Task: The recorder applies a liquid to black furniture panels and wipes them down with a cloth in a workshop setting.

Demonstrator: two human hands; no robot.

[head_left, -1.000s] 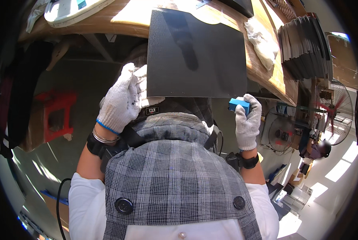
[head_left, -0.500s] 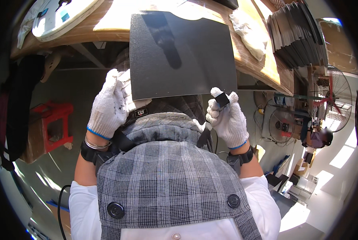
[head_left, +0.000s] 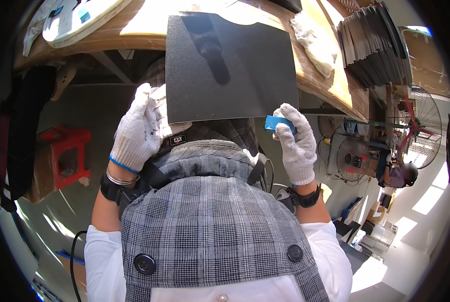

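We see a finely grained, softly sheened black panel [head_left: 235,98] over the front edge of the table [head_left: 134,42]; whether it is plastic or coated board we cannot tell. The table looks like wood under a glossy, film-like skin. Rough knitted cloth gloves cover the left hand [head_left: 134,133] and right hand [head_left: 298,146], and the blue block [head_left: 278,123] looks matt and foam-like. Near the table's right edge we find a crumpled, thin white bundle [head_left: 313,45]; at its left end, a smooth white round tray [head_left: 61,34]. The apron [head_left: 210,216] is woven cloth with glossy, plastic-looking buttons [head_left: 145,263].
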